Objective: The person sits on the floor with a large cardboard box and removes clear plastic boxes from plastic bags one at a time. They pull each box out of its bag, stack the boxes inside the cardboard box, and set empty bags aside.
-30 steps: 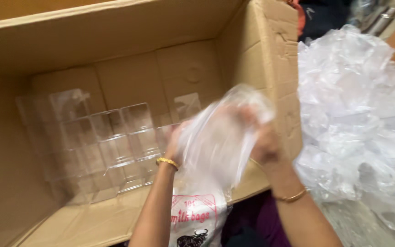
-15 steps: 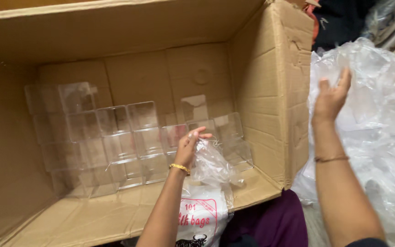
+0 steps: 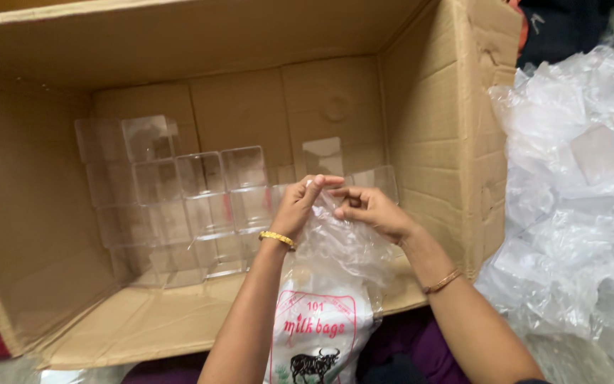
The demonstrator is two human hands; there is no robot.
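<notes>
While a white printed bag point(image 3: 319, 334) with red lettering and a black animal figure stands closest to the camera between the two forearms, both hands meet just above it at the top of a crumpled clear plastic bag point(image 3: 342, 245). On the left hand point(image 3: 298, 206), which wears a gold bangle point(image 3: 278, 239) at the wrist, the fingers point(image 3: 319, 182) are pressed together in a pinch on the upper edge of the film. Opposite it, the right hand point(image 3: 372, 211), with a thin bracelet point(image 3: 442, 281) on its wrist, pinches the same edge with thumb and forefinger, so the two hands almost touch. Just behind them lies a big cardboard box point(image 3: 435, 135) on its side, its open face toward the camera. Inside it, stacked against the back wall toward the left, sit rows of small clear plastic boxes point(image 3: 200, 206). To the right of the carton, well apart from the hands, a heap of loose clear plastic wrapping point(image 3: 577, 199) piles up.
</notes>
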